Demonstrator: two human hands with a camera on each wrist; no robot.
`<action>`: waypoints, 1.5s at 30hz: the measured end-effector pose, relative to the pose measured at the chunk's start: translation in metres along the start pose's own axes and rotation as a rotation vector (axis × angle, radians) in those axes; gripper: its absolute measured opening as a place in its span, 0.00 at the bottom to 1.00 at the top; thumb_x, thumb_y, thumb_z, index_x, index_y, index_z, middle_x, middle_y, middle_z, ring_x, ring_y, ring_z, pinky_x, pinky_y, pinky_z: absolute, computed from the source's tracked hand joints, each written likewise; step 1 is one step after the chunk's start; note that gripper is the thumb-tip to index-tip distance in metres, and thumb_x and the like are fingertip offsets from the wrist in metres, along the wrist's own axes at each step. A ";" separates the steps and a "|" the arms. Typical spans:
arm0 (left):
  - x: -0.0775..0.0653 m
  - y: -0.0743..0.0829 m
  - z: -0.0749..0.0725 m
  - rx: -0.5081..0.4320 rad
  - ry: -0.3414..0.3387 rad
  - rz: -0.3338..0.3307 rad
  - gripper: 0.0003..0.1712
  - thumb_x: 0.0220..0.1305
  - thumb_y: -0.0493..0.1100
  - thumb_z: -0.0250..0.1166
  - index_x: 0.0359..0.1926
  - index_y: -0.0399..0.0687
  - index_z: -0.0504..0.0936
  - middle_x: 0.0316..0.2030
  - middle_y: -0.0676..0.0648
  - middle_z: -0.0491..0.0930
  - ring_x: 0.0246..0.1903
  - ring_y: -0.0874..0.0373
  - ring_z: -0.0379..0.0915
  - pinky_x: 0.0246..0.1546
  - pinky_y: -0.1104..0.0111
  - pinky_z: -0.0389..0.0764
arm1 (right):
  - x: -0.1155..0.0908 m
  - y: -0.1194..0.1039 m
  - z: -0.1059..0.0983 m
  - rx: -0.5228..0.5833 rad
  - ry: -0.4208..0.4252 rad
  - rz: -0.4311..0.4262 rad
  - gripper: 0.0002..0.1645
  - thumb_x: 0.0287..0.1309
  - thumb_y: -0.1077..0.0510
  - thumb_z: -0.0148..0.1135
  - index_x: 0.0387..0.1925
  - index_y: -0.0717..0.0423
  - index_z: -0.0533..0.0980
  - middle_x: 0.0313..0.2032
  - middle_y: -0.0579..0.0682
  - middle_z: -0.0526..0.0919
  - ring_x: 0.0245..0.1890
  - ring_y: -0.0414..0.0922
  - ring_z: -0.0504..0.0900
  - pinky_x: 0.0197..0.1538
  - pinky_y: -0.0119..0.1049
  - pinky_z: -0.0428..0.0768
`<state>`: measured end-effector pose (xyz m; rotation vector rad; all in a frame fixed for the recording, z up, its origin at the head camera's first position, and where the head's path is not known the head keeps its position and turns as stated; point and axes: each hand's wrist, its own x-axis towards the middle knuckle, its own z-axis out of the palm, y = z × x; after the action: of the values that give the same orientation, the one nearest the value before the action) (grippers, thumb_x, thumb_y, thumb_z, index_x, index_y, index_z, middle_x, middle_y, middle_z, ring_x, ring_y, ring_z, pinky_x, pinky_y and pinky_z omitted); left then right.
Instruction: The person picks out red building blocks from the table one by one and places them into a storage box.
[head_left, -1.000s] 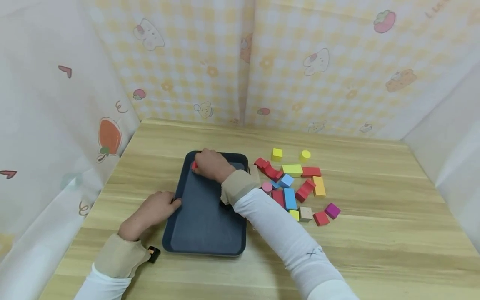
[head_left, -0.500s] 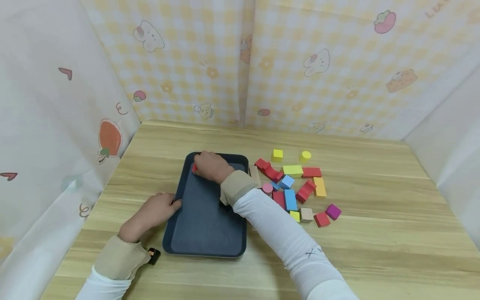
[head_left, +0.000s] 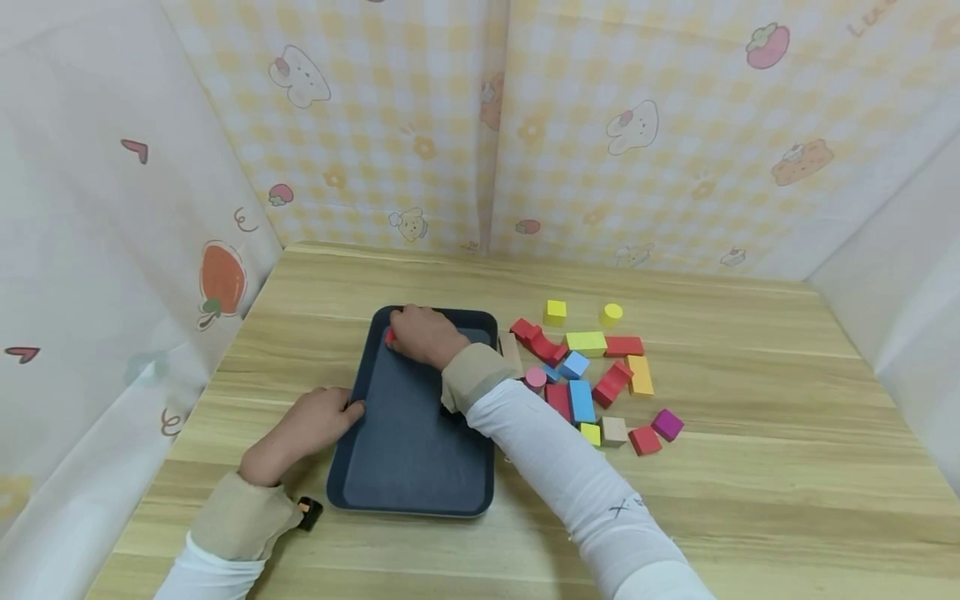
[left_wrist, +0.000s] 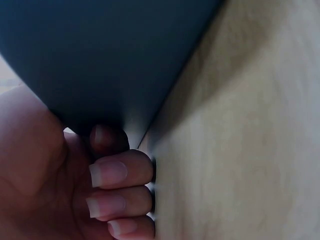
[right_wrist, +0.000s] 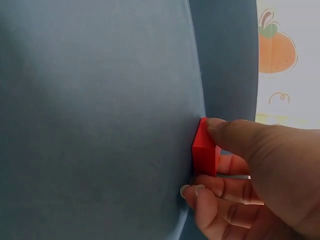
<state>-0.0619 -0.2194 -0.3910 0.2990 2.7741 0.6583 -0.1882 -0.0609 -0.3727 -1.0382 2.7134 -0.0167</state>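
A dark blue-grey rectangular tray [head_left: 416,454] lies on the wooden table. My left hand [head_left: 313,423] grips its left rim, thumb over the edge; in the left wrist view the other fingers [left_wrist: 122,170] curl beside the tray's outer wall. My right hand [head_left: 426,335] reaches into the tray's far left corner and pinches a small red block [right_wrist: 204,150] between thumb and fingers. The right wrist view has this block against the tray floor, right by the side wall. From the head camera most of the block is hidden under the hand.
Right of the tray, several wooden blocks lie scattered: a yellow cube [head_left: 555,313], a yellow cylinder [head_left: 611,314], a blue block [head_left: 581,402], an orange block [head_left: 640,375], a purple cube [head_left: 667,424]. A patterned curtain [head_left: 637,192] hangs behind the table.
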 end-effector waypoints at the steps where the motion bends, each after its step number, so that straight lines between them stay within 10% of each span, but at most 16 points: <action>1: 0.000 0.000 0.000 -0.003 0.002 0.001 0.19 0.68 0.44 0.47 0.19 0.48 0.70 0.14 0.50 0.64 0.16 0.57 0.60 0.23 0.65 0.64 | 0.000 0.000 0.000 0.000 0.000 0.002 0.17 0.64 0.44 0.48 0.42 0.51 0.72 0.39 0.50 0.75 0.32 0.41 0.72 0.34 0.35 0.71; 8: -0.002 0.001 0.000 -0.022 0.004 0.000 0.19 0.68 0.44 0.46 0.18 0.49 0.68 0.13 0.50 0.62 0.14 0.57 0.57 0.21 0.65 0.62 | -0.001 0.000 -0.001 -0.015 -0.001 -0.004 0.21 0.64 0.43 0.48 0.48 0.53 0.73 0.44 0.51 0.76 0.35 0.42 0.72 0.36 0.35 0.72; 17: -0.001 0.001 0.001 -0.032 0.003 -0.001 0.19 0.68 0.43 0.46 0.18 0.49 0.68 0.13 0.49 0.62 0.15 0.56 0.58 0.21 0.65 0.62 | -0.001 0.002 -0.003 0.021 -0.001 -0.010 0.15 0.63 0.44 0.49 0.29 0.49 0.72 0.34 0.48 0.74 0.28 0.42 0.72 0.31 0.35 0.70; 29: -0.001 0.001 0.000 -0.018 0.007 -0.005 0.18 0.67 0.43 0.47 0.19 0.48 0.70 0.14 0.49 0.63 0.16 0.57 0.59 0.22 0.65 0.63 | -0.011 -0.003 -0.020 0.028 0.049 0.006 0.28 0.65 0.42 0.45 0.55 0.58 0.67 0.43 0.52 0.77 0.35 0.43 0.76 0.38 0.34 0.76; 45: -0.003 0.001 0.000 -0.005 -0.010 -0.011 0.16 0.67 0.44 0.47 0.25 0.46 0.76 0.17 0.50 0.68 0.21 0.56 0.64 0.27 0.63 0.66 | -0.073 0.025 -0.049 0.095 0.129 0.019 0.18 0.61 0.45 0.53 0.39 0.55 0.72 0.30 0.47 0.74 0.29 0.40 0.72 0.34 0.33 0.73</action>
<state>-0.0595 -0.2193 -0.3897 0.2849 2.7621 0.6597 -0.1630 0.0028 -0.3122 -1.0173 2.8059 -0.2153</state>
